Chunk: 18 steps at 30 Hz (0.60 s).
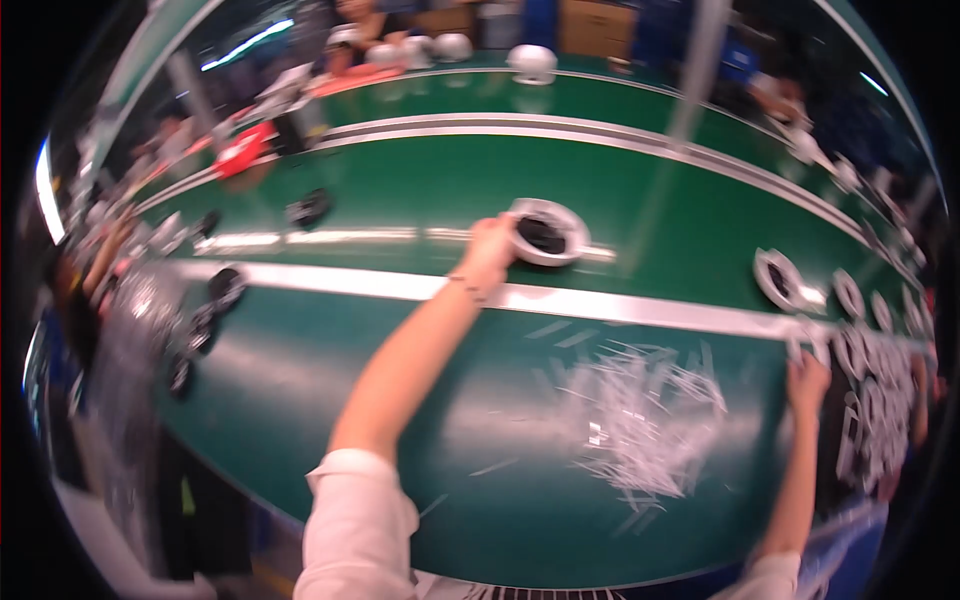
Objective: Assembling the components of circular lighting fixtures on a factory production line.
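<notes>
My left hand [490, 250] reaches out over the green belt and grips the left edge of a white round housing with a black centre [577, 240]. Its thumb and fingers close on the rim, and a thin dark bracelet circles the wrist. Far to the right, my right hand [808, 382] is closed on a small white ring-shaped part [806, 340], slightly blurred. Beyond that hand, another white round housing [775, 280] with a dark middle rests tilted on the belt.
Thin clear plastic strips [650, 425] lie heaped on the green worktop [480, 390]. Many white rings [872, 400] crowd the right end. Black round parts [228, 287] sit at the left, beside a clear plastic bag [140, 330]. Other people work along the far belt.
</notes>
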Each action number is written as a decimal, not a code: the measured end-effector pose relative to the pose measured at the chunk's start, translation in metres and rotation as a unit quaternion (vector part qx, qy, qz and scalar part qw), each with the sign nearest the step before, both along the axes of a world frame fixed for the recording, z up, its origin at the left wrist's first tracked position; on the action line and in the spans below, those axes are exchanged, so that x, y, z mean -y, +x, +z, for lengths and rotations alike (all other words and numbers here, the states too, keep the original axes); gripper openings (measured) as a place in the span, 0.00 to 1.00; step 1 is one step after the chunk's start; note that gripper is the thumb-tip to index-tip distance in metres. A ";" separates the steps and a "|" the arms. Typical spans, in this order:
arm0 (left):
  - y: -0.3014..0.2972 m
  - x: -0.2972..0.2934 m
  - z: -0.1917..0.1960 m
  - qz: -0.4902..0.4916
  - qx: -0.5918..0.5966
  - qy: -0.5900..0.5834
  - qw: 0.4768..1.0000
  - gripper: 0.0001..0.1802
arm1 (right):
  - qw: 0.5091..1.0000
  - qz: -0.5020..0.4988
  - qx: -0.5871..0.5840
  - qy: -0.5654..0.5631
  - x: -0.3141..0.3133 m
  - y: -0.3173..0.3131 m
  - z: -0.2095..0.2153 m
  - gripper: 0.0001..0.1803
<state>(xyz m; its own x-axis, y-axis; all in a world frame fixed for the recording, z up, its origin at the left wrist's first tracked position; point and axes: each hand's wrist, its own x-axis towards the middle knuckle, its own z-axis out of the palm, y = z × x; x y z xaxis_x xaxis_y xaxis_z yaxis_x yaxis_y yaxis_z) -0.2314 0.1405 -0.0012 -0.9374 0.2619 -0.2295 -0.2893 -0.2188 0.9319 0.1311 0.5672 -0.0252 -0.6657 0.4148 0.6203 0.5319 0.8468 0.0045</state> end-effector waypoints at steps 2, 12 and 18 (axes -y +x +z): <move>-0.019 0.035 -0.005 0.069 -0.046 -0.100 0.991 0.29 | 0.998 -0.009 0.052 -0.016 0.003 -0.007 0.005 0.09; -0.030 0.268 -0.013 0.311 -0.377 -0.440 0.753 0.15 | 0.972 0.172 -0.160 -0.011 0.086 -0.054 0.086 0.11; 0.049 0.470 -0.020 0.340 -0.229 -0.813 0.414 0.19 | 0.930 0.339 -0.126 0.060 0.183 -0.063 0.130 0.11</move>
